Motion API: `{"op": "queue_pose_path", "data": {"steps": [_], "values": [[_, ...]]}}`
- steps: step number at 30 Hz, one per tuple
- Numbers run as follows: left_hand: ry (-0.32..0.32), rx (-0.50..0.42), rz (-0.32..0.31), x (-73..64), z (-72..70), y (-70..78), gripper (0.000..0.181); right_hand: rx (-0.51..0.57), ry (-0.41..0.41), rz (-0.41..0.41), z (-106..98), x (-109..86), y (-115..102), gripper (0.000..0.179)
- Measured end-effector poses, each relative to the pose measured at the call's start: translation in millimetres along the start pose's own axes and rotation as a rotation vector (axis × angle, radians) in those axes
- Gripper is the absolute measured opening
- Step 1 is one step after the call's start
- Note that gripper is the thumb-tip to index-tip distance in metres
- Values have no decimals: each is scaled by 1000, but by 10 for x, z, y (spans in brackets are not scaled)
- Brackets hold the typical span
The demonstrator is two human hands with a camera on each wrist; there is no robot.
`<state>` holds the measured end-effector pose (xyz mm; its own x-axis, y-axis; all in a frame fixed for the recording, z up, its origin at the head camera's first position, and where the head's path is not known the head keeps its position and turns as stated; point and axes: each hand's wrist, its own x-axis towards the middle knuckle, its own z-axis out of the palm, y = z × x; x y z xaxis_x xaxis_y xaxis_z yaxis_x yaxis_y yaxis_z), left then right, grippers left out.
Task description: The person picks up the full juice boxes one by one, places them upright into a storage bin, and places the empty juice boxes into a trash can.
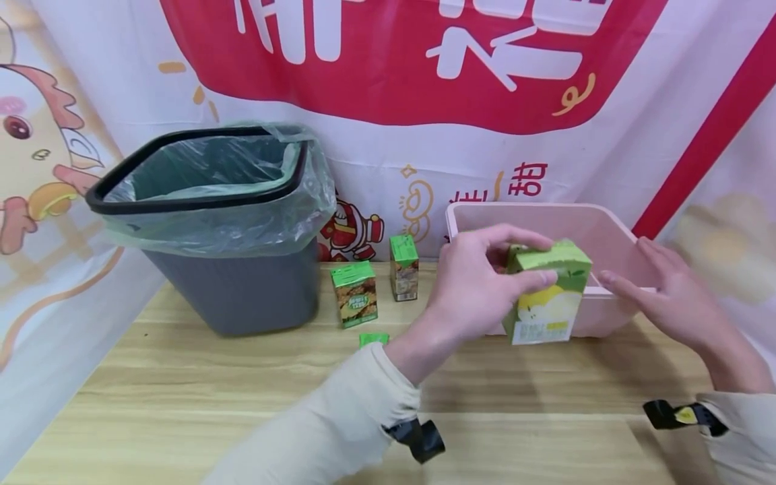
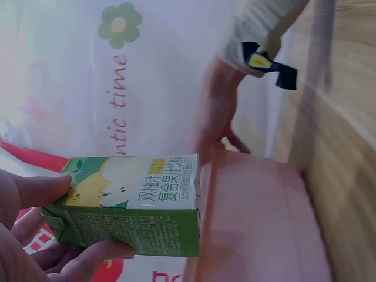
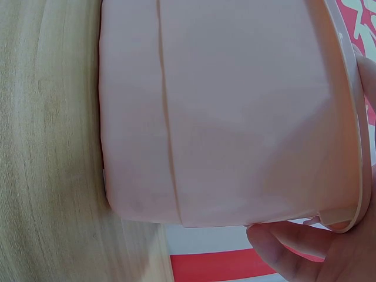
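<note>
My left hand [image 1: 467, 286] holds a green and yellow juice carton [image 1: 548, 306] between thumb and fingers, in front of the near rim of a pink plastic bin [image 1: 597, 316]. In the left wrist view the carton [image 2: 132, 223] shows its printed front and a green side, with the bin [image 2: 258, 223] just beyond it. My right hand [image 1: 675, 300] grips the bin's rim at its right end. Fingers [image 3: 282, 249] curl along the outside of the bin [image 3: 252, 117] in the right wrist view. The bin's floor is hidden in the head view.
A grey trash can [image 1: 242, 289] with a black rim and a clear liner bag [image 1: 200, 225] stands at the left. Between it and the bin are two small green-topped boxes [image 1: 355, 296] [image 1: 404, 269]; another green top [image 1: 374, 338] is partly hidden behind my left sleeve. A printed cloth hangs behind.
</note>
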<state>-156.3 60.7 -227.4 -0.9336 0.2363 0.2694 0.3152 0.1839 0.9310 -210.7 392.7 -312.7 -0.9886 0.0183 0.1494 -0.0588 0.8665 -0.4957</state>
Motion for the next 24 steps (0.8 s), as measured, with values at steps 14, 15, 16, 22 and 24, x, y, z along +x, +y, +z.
{"op": "queue_pose_path", "data": {"steps": [14, 15, 16, 22, 24], "values": [[41, -43, 2, 400, -219, 263, 29, -7, -2, -19, -9, 11, 25, 103], [44, -38, -2, 429, -212, 263, 29, -8, -2, -19, -9, 13, 26, 103], [48, -33, -2, 460, -200, 259, 29, -8, -1, -21, -10, 15, 27, 103], [123, -45, 42, 669, -36, 170, 26, -1, 4, -25, -10, 18, 27, 103], [148, -50, 49, 727, 30, 133, 25, 0, 7, -26, -7, 17, 27, 103]]}}
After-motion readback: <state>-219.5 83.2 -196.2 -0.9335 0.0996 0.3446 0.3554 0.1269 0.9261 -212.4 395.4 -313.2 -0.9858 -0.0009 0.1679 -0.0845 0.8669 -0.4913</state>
